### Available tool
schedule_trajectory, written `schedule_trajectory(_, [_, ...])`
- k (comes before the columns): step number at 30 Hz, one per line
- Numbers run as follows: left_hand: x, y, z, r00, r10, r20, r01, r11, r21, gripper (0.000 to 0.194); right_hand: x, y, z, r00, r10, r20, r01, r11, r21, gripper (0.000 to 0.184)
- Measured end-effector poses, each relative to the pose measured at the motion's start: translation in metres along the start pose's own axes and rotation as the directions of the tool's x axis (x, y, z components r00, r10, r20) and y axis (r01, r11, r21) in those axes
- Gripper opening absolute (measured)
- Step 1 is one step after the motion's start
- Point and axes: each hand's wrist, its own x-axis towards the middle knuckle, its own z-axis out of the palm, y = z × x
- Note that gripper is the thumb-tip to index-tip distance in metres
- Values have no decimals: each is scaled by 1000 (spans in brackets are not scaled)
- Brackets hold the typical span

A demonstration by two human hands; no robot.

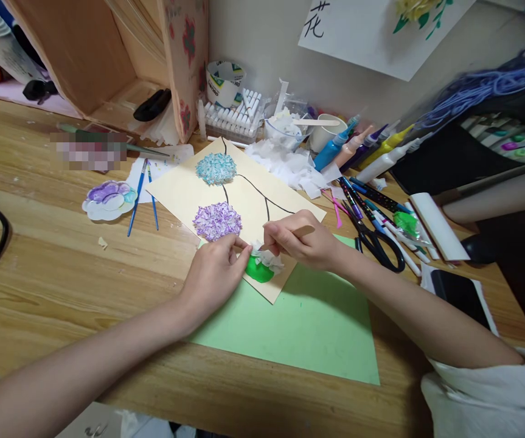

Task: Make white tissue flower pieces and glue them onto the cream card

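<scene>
My right hand (296,240) is closed round a flat wooden craft stick (305,231), its lower end over a round green patch (260,271). Crumpled white paper scraps (269,260) stand along the upper part of that patch. At the patch's left edge my left hand (216,267) has thumb and fingertips drawn together; anything between them is hidden. Both hands rest over a cream sheet (253,204) with black drawn lines. On it sit a blue pompom-like paper cluster (216,168) and a purple paper cluster (217,221).
Green paper (299,334) lies under the cream sheet. White paper squares (285,163), paint bottles (335,146) and markers (235,115) stand behind. To the right are black scissors (381,246) and a phone (460,298); to the left, a paint palette (109,201) and paintbrushes (138,198).
</scene>
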Motion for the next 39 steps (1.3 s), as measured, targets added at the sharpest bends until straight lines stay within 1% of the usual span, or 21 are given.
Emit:
schedule_trajectory(6, [-3, -2, 1, 1000, 29, -5, -28, 999, 26, 18, 2, -3, 3, 997, 72, 0, -72, 997, 34, 62])
schedule_trajectory(8, [-3, -3, 1, 1000, 29, -1, -29, 999, 33, 18, 1, -3, 2, 998, 61, -11, -60, 997, 55, 61])
schedule_trajectory(11, [-4, -2, 1, 1000, 31, 4, -31, 999, 37, 19, -2, -3, 0, 996, 35, -81, -25, 993, 113, 60])
schedule_trajectory(13, [-3, -2, 1, 999, 34, 3, -35, 999, 38, 19, -3, -2, -1, 994, 24, -103, -10, 992, 129, 60])
schedule_trajectory(16, [-3, -1, 1, 999, 34, 3, -34, 999, 38, 18, -2, -2, 0, 998, 26, -53, -21, 995, 101, 61])
schedule_trajectory(19, [-3, -1, 1, 999, 36, -2, -36, 999, 36, 18, 1, -2, 3, 997, 81, -18, -79, 994, 75, 63])
schedule_trajectory(21, [-3, -2, 1, 999, 43, -4, -43, 999, 28, 18, 1, -1, 5, 992, 121, -28, -118, 988, 95, 62])
schedule_trajectory(23, [-4, -2, 1, 999, 48, -1, -48, 999, 16, 18, -2, -1, 6, 989, 141, -40, -133, 979, 153, 61])
schedule_trajectory(25, [-4, -3, 1, 999, 46, 1, -46, 999, 5, 18, -6, 2, 3, 985, 152, -82, -127, 959, 253, 59])
schedule_trajectory(26, [-4, -4, 1, 999, 44, 2, -44, 999, -1, 18, -8, 3, 0, 978, 161, -130, -114, 943, 311, 59])
schedule_trajectory(28, [-4, -4, 0, 999, 42, -2, -42, 999, -22, 19, -11, 7, -11, 941, 195, -277, -73, 916, 395, 59])
schedule_trajectory(29, [-4, -5, 0, 999, 40, -3, -40, 998, -37, 20, -12, 10, -18, 909, 208, -361, -50, 915, 401, 57])
schedule_trajectory(31, [-4, -6, 0, 999, 37, -1, -37, 997, -67, 21, -12, 19, -33, 847, 192, -495, -17, 942, 336, 47])
schedule_trajectory(33, [-5, -6, 0, 1000, 30, 3, -30, 996, -80, 22, -11, 31, -47, 800, 143, -583, -38, 981, 188, 34])
schedule_trajectory(34, [-5, -7, 0, 1000, 26, 4, -26, 997, -79, 22, -11, 38, -52, 779, 108, -618, -63, 994, 94, 30])
schedule_trajectory(35, [-6, -7, 0, 1000, 23, 4, -22, 997, -76, 22, -11, 47, -57, 774, 76, -629, -89, 996, 12, 25])
schedule_trajectory(36, [-6, -7, -1, 1000, 20, 5, -19, 997, -72, 22, -11, 55, -60, 782, 37, -622, -116, 989, -87, 21])
schedule_trajectory(38, [-7, -6, -1, 1000, 17, 5, -16, 998, -67, 23, -12, 73, -63, 829, -21, -559, -172, 942, -290, 16])
schedule_trajectory(39, [-8, -6, -1, 1000, 16, 3, -15, 998, -66, 23, -12, 81, -63, 860, -17, -510, -189, 918, -350, 13])
